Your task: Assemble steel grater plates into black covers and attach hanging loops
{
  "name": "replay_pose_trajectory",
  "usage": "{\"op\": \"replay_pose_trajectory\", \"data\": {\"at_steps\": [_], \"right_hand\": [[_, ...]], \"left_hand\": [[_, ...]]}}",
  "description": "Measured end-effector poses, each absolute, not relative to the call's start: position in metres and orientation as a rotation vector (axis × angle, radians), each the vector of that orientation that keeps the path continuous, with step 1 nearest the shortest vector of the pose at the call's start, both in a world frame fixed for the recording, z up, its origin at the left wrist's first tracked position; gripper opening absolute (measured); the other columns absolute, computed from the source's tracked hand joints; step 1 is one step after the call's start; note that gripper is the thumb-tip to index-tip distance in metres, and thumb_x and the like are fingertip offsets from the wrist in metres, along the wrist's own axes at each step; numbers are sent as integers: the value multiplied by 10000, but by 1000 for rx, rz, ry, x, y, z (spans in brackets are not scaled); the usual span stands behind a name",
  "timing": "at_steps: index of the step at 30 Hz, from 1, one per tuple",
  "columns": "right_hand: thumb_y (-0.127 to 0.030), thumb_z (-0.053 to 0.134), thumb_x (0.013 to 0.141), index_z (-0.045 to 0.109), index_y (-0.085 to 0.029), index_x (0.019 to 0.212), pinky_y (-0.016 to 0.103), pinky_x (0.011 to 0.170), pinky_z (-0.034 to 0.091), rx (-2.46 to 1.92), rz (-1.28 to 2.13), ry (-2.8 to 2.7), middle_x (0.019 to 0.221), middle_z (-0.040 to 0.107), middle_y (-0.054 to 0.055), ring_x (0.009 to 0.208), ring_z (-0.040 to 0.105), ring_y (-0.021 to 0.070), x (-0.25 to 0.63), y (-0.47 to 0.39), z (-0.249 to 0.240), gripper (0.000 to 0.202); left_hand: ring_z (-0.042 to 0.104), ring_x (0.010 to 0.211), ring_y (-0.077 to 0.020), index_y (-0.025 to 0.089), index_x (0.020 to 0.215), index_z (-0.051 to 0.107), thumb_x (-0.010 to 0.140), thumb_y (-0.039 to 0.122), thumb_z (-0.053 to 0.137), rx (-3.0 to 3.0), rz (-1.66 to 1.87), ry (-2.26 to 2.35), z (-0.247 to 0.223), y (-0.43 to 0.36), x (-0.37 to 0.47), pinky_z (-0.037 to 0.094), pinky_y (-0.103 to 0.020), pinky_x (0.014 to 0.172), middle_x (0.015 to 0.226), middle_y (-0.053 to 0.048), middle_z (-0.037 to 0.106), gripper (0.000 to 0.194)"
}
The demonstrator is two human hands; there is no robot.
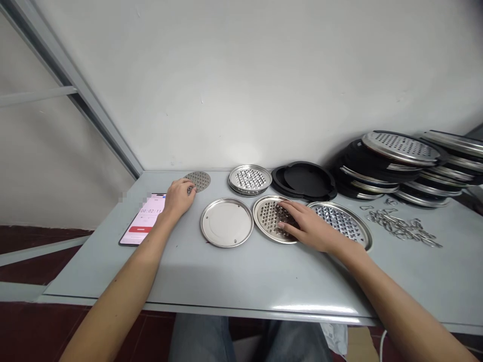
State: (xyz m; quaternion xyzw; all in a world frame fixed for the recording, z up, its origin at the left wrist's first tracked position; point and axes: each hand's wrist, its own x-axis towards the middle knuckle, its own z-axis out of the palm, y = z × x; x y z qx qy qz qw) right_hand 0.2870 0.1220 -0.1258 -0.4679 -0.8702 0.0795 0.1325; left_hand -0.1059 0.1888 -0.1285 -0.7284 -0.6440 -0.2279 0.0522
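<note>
My left hand [181,197] is at the back left, its curled fingers closed at the near edge of a flat, thin perforated metal disc [199,180]. My right hand [307,227] rests over a round metal grater plate [268,216], fingers stretched and thumb apart, covering its right side. Between the hands lies a plain round metal plate [227,223] with a raised rim and small holes near its edge. Partly behind my right hand is a larger round grater plate [341,221] with coarse holes.
A phone [145,221] showing a timer lies left. Along the wall stand stacked small grater plates [250,178], black round trays [309,180] and tall piles of black-and-metal grater discs [400,148]. Loose metal clips [403,226] lie at right. The table's front edge [264,314] is near my legs.
</note>
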Motion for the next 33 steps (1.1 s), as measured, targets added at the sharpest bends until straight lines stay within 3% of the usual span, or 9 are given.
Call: {"op": "replay_pose_trajectory", "data": {"at_steps": [9, 17, 25, 33], "right_hand": [[-500, 436, 932, 421, -124, 1407, 499, 1079, 384, -1350, 239, -2516, 1429, 471, 181, 1303, 457, 326, 287, 122, -126, 606], [-500, 433, 933, 409, -109, 1413, 485, 1093, 370, -1371, 241, -2527, 1441, 456, 183, 1317, 439, 320, 286, 122, -125, 620], [-479, 456, 928, 409, -128, 1414, 487, 1072, 394, -1340, 202, -2512, 1423, 481, 173, 1288, 473, 317, 286, 122, -124, 601], [-466, 474, 924, 436, -115, 1395, 480, 1076, 391, -1354, 225, -2497, 1413, 485, 182, 1284, 474, 317, 284, 121, -122, 589]], "left_hand": [[560, 1089, -278, 145, 940, 716, 839, 237, 493, -2166, -690, -1966, -133, 191, -104, 421, -408, 1005, 1125, -114, 664, 261], [553, 1105, -288, 174, 853, 717, 836, 290, 522, -2130, -650, -2029, -132, 190, -100, 441, -411, 969, 1103, -113, 663, 228], [579, 1051, -288, 184, 762, 709, 763, 243, 556, -2074, -581, -2106, -127, 183, -94, 455, -412, 940, 1073, -103, 680, 164], [545, 1078, -311, 155, 792, 678, 835, 217, 483, -2037, -586, -2118, -122, 178, -94, 437, -448, 950, 1058, -144, 647, 209]]}}
